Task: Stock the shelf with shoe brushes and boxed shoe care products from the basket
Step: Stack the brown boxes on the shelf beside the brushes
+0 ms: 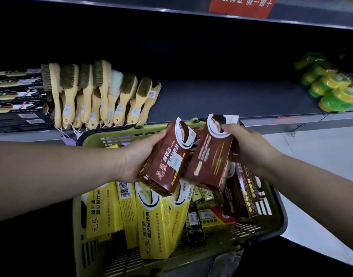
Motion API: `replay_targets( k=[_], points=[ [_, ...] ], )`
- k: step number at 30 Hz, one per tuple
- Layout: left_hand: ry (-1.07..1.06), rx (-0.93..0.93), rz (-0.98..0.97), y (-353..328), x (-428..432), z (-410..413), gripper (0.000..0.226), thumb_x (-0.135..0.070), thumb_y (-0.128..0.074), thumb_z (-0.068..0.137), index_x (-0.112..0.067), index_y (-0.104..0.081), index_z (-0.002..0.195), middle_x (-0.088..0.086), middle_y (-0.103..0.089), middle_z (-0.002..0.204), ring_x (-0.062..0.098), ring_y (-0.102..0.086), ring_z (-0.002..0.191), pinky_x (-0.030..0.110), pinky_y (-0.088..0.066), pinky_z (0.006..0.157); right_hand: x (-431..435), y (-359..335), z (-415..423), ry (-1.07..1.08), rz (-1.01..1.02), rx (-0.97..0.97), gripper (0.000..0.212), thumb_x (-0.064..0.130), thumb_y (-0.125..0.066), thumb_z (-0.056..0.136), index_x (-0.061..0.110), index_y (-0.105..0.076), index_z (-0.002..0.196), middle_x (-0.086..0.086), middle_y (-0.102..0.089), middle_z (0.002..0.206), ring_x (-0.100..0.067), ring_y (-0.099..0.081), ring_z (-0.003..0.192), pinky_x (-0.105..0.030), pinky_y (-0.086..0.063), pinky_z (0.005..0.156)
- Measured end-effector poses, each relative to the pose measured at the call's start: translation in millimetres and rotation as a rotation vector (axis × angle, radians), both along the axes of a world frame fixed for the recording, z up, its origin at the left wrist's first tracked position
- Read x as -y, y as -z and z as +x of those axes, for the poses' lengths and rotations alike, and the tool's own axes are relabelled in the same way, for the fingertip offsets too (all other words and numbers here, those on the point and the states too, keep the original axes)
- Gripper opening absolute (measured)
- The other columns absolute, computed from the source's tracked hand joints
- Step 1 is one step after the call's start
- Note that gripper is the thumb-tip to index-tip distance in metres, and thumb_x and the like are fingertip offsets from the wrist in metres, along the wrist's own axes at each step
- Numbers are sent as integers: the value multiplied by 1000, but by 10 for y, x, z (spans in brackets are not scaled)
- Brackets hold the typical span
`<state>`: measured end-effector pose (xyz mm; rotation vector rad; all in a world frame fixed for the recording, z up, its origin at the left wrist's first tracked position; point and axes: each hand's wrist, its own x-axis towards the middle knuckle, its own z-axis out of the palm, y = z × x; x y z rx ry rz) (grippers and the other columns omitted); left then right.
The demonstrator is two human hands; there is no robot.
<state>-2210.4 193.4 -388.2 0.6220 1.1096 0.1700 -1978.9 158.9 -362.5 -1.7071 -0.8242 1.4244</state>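
Basket [79, 226]: right below you, olive-green with slotted walls, its far rim close against the shelf edge.
Yellow boxes [157, 222]: several lie tilted in the near left half of the basket, barcode and print facing up.
Small packs [208, 216]: yellow and dark ones, jumbled at the basket's middle and right.
Spare brown boxes [241, 198]: leaning against the basket's right wall, under your right wrist.
Your left hand [139, 156]: closed around a brown box [167, 158] from its left side, thumb on top — the box tilts up to the right, above the basket.
Your right hand [249, 148]: clamped on a second brown box [211, 156] from the right, fingers over its top end; the two boxes nearly touch.
Shelf [221, 100]: dark deck just beyond the basket, bare in its middle stretch.
Shoe brushes [99, 92]: wooden-handled row on the shelf's left part, handles toward you, tags dangling off the edge.
Black boxes [17, 100]: stacked flat, left of the brushes.
Green-and-yellow tins [331, 90]: piled at the shelf's far right.
Red sign [241, 5]: on the shelf edge above.
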Motion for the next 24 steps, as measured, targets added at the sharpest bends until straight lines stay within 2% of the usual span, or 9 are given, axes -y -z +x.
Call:
replay_targets(
  k=[4, 6, 9, 11, 14, 16, 19, 22, 24],
  points=[
    [144, 82, 40, -98, 22, 12, 54, -68, -59, 61, -21, -77, 80, 8, -74, 93, 24, -72, 79, 36, -58, 59, 23, -67, -120, 5, -5, -311, 28, 27, -41, 92, 15, -65, 97, -4, -71, 84, -14, -67, 72, -28, -55, 65],
    [157, 108, 33, -117, 47, 32, 46, -60, -65, 61, -19, -78, 80, 9, -74, 94, 24, -72, 79, 36, -58, 62, 38, -79, -204, 11, -15, -347, 31, 34, -48, 90, 13, -66, 103, -6, -72, 92, -17, -69, 78, -30, -56, 68],
    [133, 117, 19, -124, 103, 101, 45, -54, -68, 59, -17, -77, 83, 7, -74, 96, 23, -72, 81, 33, -58, 63, 35, -62, -347, 58, -36, -260, 50, 51, -66, 76, 11, -67, 106, -10, -74, 94, -24, -72, 84, -38, -58, 71],
    [101, 99, 11, -122, 145, 145, 49, -53, -69, 59, -16, -72, 91, 7, -74, 97, 22, -72, 82, 30, -58, 61, 12, -48, -419, 89, -57, -156, 70, 54, -72, 69, 7, -57, 118, -12, -73, 93, -26, -72, 79, -39, -59, 68],
    [41, 90, 2, -118, 215, 200, 48, -51, -68, 63, -16, -69, 96, 6, -74, 94, 21, -72, 81, 29, -57, 59, -16, 1, -438, 155, -71, -8, 73, 55, -69, 73, 9, -41, 123, -11, -70, 95, -24, -72, 75, -41, -59, 66],
    [-5, 108, 0, -124, 259, 242, 47, -49, -68, 64, -15, -69, 96, 7, -75, 93, 20, -72, 79, 29, -57, 56, -6, -2, -440, 89, -16, 75, 73, 59, -67, 72, 15, -38, 122, -4, -68, 95, -17, -71, 73, -37, -59, 66],
    [-60, 152, 12, -134, 291, 286, 46, -48, -69, 63, -15, -70, 95, 7, -75, 92, 19, -72, 78, 28, -56, 54, 8, -15, -463, -124, 46, 142, 86, 59, -79, 54, 19, -42, 122, 1, -68, 99, -11, -72, 76, -31, -59, 65],
    [-77, 159, 30, -151, 266, 291, 49, -48, -67, 65, -15, -67, 102, 6, -75, 92, 18, -72, 78, 29, -57, 55, -39, -27, -433, -109, 113, 88, 56, 35, -78, 68, 13, -51, 112, -3, -70, 94, -14, -72, 72, -29, -57, 59],
    [-93, 149, 50, -162, 220, 275, 45, -46, -65, 71, -16, -66, 104, 6, -75, 93, 18, -72, 78, 28, -57, 54, -76, -61, -349, -31, 73, -130, 28, 37, -63, 81, 14, -65, 97, -5, -73, 85, -18, -71, 69, -30, -54, 63]
  ],
)
